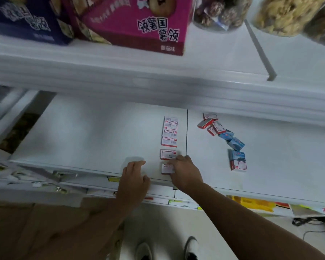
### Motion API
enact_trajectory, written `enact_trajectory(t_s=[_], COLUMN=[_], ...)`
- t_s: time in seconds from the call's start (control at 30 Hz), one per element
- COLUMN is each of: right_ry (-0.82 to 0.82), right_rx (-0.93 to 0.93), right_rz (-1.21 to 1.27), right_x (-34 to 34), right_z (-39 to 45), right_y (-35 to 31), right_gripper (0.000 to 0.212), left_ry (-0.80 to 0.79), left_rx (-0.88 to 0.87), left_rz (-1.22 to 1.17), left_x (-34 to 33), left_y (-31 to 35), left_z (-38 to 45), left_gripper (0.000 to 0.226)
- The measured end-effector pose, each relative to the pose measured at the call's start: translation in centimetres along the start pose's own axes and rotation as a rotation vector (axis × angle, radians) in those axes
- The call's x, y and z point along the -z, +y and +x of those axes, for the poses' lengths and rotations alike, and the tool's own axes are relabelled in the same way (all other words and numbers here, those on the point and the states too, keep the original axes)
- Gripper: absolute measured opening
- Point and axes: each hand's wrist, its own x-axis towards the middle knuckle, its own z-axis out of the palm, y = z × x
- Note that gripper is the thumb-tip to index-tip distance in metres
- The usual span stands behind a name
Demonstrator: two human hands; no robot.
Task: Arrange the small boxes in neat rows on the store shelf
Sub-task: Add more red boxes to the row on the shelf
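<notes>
1. Where the white shelf (86,132) meets its seam, small red-and-white boxes (169,134) lie flat in a column running near to far.
2. The right hand (184,171) covers the nearest box (166,168), fingers seemingly pinching its edge.
3. The left hand (134,177) rests loosely curled, holding nothing.
4. Right, loose red and blue boxes (231,141) lie scattered.

Red-and-white boxes (169,134) are lined in a column on the shelf (86,132) — others, red and blue (231,139), lie scattered right.
</notes>
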Motion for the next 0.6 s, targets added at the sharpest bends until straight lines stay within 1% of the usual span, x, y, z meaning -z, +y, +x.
enact_trajectory(t_s=[0.1,0.17,0.27,0.33,0.37,0.4,0.43,0.5,0.53,0.6], right_ry=[0.009,0.041,0.147,0.246,0.301,0.34,0.359,0.348,0.329,0.318], right_rx=[-0.006,-0.006,0.008,-0.019,-0.073,-0.151,-0.239,-0.388,-0.43,-0.431], right_rz=[-0.027,-0.015,-0.02,0.019,0.108,0.253,0.441,0.803,0.941,1.129], right_x=[-1.5,-2.3,-2.6,-2.6,-2.7,-2.5,-2.3,-2.0,-1.9,-2.1], right_z=[1.1,1.3,0.4,-0.7,-1.2,-1.8,-2.2,-2.9,-3.2,-3.6], right_y=[-0.4,-0.4,-0.2,0.0,0.2,0.3,0.4,0.3,0.0,-0.4], right_gripper=[0.055,0.052,0.048,0.04,0.033,0.026,0.021,0.017,0.016,0.018], left_ry=[0.02,0.024,0.042,0.057,0.059,0.057,0.052,0.053,0.065,0.1], left_rx=[-0.023,-0.025,-0.004,0.055,0.113,0.187,0.266,0.396,0.435,0.478], left_rz=[-0.022,-0.048,-0.08,-0.14,-0.205,-0.286,-0.375,-0.526,-0.576,-0.664], left_x=[-0.7,-1.2,-1.8,-2.0,-2.1,-2.1,-2.1,-2.3,-2.6,-3.1], left_y=[-0.1,-0.1,0.2,0.9,1.4,2.0,2.5,3.6,4.0,4.9], left_z=[-0.9,-1.5,-2.3,-2.5,-2.4,-2.2,-1.9,-1.3,-1.0,-0.6], left_gripper=[0.045,0.047,0.052,0.05,0.049,0.048,0.046,0.041,0.035,0.031])
